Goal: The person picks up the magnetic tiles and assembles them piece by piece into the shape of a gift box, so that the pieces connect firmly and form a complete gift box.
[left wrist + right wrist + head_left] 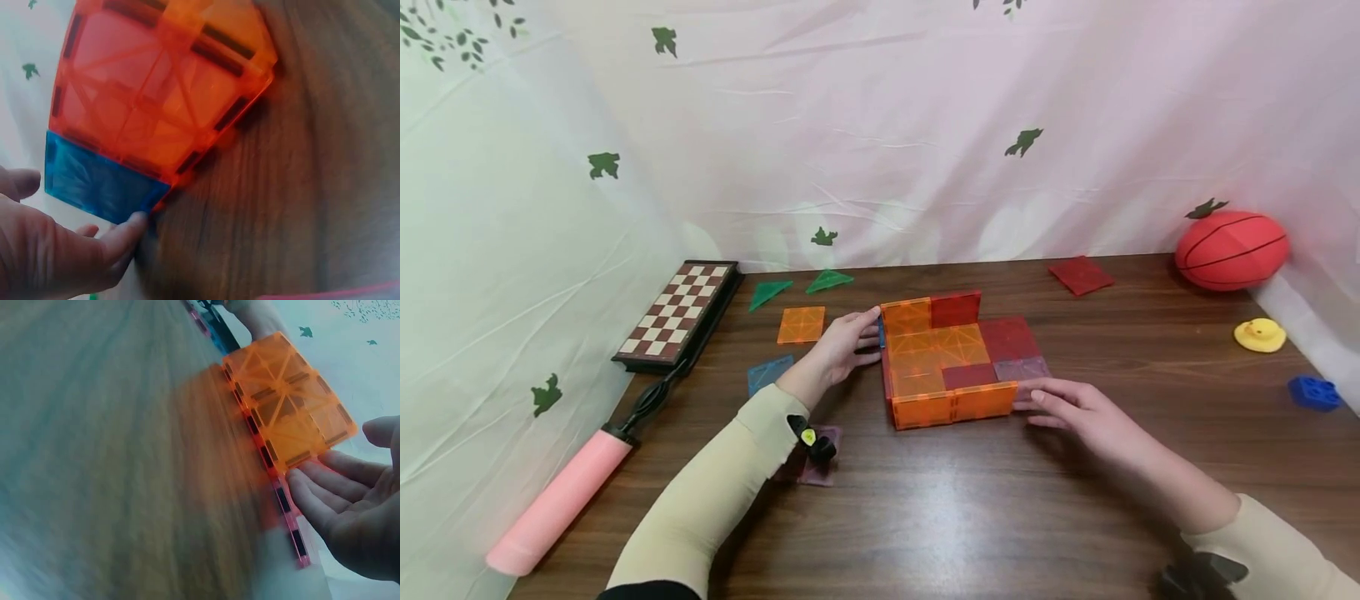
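A low box-like build of translucent magnetic tiles (pixel 917 371) lies on the table, with a flat floor of orange, red and purple squares and upright tiles along some edges. At its left side my left hand (pixel 847 340) has its fingers spread against a small blue tile (pixel 100 178); a fingertip lies at that tile's lower corner. My right hand (pixel 1075 408) reaches in from the right, its nearly straight fingertips at the end of the front orange wall (pixel 284 403). Below this wall, the purple-pink edge of the floor (pixel 292 531) shows in the right wrist view.
Loose tiles lie around: an orange square (pixel 801 325), green triangles (pixel 770 293), a blue tile (pixel 767 373), a purple tile (pixel 820 467) under the left wrist and a red square (pixel 1081 275). A chessboard (pixel 677 308), pink-handled pump (pixel 561 504), red ball (pixel 1232 252), rubber duck (pixel 1259 335) and blue block (pixel 1313 393) stand farther out.
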Available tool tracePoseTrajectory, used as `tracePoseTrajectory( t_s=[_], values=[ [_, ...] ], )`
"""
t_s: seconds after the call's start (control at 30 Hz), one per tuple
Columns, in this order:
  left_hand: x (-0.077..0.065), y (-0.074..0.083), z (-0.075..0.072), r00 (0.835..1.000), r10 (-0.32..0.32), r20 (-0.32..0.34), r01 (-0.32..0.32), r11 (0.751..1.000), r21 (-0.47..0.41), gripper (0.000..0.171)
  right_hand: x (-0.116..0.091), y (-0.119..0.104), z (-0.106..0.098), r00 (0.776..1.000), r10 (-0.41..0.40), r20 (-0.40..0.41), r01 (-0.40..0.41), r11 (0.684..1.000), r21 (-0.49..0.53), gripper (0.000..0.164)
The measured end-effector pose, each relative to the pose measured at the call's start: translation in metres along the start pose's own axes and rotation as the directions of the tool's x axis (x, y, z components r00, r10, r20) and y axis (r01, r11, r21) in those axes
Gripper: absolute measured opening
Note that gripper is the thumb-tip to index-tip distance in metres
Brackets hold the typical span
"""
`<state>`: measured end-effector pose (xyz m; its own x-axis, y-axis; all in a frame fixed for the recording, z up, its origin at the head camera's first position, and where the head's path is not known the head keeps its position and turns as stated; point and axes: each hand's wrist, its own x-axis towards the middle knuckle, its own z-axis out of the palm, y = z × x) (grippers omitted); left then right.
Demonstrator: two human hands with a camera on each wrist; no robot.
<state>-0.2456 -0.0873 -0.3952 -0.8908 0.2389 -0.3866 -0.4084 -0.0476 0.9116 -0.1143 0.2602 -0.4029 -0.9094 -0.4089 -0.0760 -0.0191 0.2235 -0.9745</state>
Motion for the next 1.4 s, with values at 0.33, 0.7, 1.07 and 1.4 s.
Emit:
tracePoseTrajectory(
  t_s=[0.33, 0.7, 1.07, 1.4],
  values=[
    [-0.054, -0.016, 0.010, 0.998, 0.013, 0.064, -0.013, 1.000, -0.003, 0.065, 0.024, 0.011, -0.043, 0.969, 0.081, -0.233, -0.075, 0.997, 0.034, 0.055],
    [-0.065, -0.029, 0.011, 0.976, 0.096, 0.194, -0.086, 0.995, -0.056, 0.064, 0.028, 0.008, -0.030, 0.963, 0.100, -0.249, -0.106, 0.994, -0.010, 0.050],
    [-0.054, -0.027, 0.003, 0.965, 0.081, 0.249, -0.078, 0.997, -0.024, 0.062, 0.032, 0.001, -0.023, 0.955, 0.018, -0.295, -0.016, 1.000, 0.011, 0.043],
    [-0.055, -0.030, 0.010, 0.962, 0.086, 0.260, -0.080, 0.996, -0.032, 0.063, 0.041, -0.012, -0.012, 0.962, -0.017, -0.271, 0.028, 0.999, 0.035, 0.044]
  ],
)
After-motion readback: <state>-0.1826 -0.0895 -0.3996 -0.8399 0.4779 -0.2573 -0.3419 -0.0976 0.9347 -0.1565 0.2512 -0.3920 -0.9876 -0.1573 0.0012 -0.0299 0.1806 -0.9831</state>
